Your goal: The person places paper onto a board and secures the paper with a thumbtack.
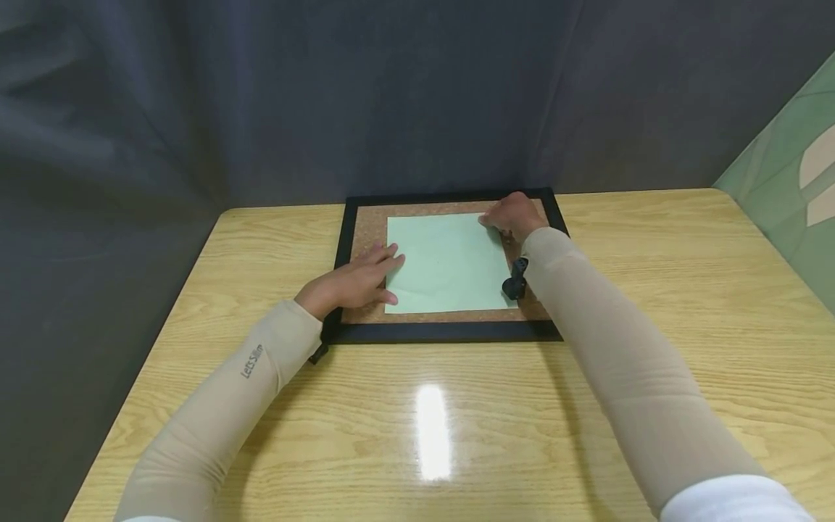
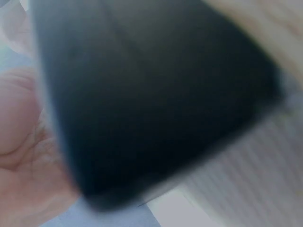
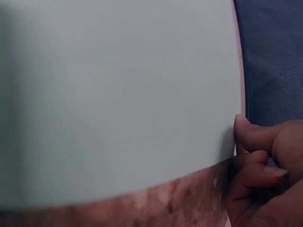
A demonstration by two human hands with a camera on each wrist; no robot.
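A pale green paper sheet [image 1: 446, 264] lies on a cork board with a black frame [image 1: 443, 332] at the back of the wooden table. My left hand [image 1: 375, 272] rests flat on the sheet's left edge with its fingers straight. My right hand [image 1: 512, 216] sits at the sheet's far right corner with curled fingers. In the right wrist view the thumb tip [image 3: 244, 130] touches the paper [image 3: 118, 94] at its corner above the cork [image 3: 165, 203]; whether anything small is pinched is hidden. The left wrist view is a blur of black frame [image 2: 151, 94] and palm [image 2: 19, 142].
The glossy wooden table [image 1: 430, 435] stretches toward me in front of the board. A dark grey curtain [image 1: 391, 94] closes off the back and left side. A green patterned floor [image 1: 789, 181] shows past the table's right edge.
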